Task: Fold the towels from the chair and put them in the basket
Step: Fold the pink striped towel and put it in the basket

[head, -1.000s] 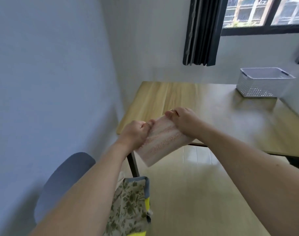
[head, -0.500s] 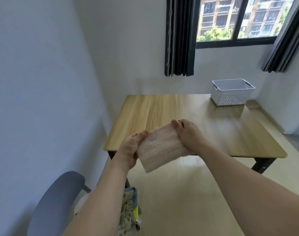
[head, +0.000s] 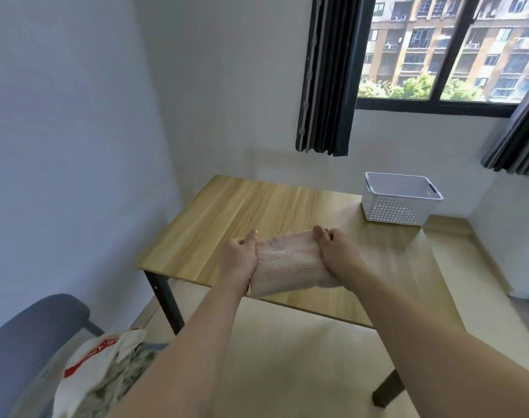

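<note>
Pink towel [head: 289,262]: folded, above bench [head: 257,206] front edge
Left hand [head: 239,257]: fingers clamped on towel
Right hand [head: 337,251]: fingers clamped on towel
Basket [head: 400,202]: far right corner

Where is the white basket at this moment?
In the head view, the white basket stands on the far right corner of the wooden table, below the window, beyond the right hand.

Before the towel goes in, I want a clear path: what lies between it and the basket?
Only bare table, in the head view, between towel and basket.
</note>
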Motion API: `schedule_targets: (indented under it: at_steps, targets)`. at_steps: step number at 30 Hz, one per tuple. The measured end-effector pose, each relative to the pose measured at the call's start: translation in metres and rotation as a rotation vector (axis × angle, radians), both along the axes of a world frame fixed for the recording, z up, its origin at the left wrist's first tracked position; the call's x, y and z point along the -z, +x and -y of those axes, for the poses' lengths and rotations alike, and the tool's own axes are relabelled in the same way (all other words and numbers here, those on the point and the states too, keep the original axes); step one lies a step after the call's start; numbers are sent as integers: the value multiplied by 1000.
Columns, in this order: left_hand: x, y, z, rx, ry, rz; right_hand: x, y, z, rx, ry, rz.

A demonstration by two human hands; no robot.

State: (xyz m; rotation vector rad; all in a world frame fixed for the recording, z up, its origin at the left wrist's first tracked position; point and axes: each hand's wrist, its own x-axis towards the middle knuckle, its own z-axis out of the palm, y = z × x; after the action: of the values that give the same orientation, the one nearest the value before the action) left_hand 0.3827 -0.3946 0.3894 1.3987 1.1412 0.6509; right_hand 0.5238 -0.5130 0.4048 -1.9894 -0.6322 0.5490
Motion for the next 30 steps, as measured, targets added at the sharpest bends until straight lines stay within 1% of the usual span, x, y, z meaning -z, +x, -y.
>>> schedule_targets:
  at_steps: [3, 6, 8, 11, 14, 19, 23, 30]
  targets:
    - [-2, 32, 5, -57, 95, -5, 3, 38, 5, -30, -42, -148]
    - [2, 72, 3, -35, 144, -26, 5, 72, 18, -36, 3, -397]
    - [4, 101, 9, -27, 164, -38, 8, 100, 28, -40, 18, -462]
    - [4, 150, 31, -21, 204, -69, 7, 151, 45, -29, 28, -432]
    - [2, 200, 54, 27, 180, -57, 5, 210, 57, -49, 17, -375]
    - [-7, 269, 93, 106, 69, 101, -5, 300, 78, -140, 10, -324]
    - [-17, 315, 118, 118, 65, 111, -16, 356, 93, -176, -19, -287]
    - [-15, 391, 126, 159, 99, 110, -17, 439, 100, -171, -53, -276]
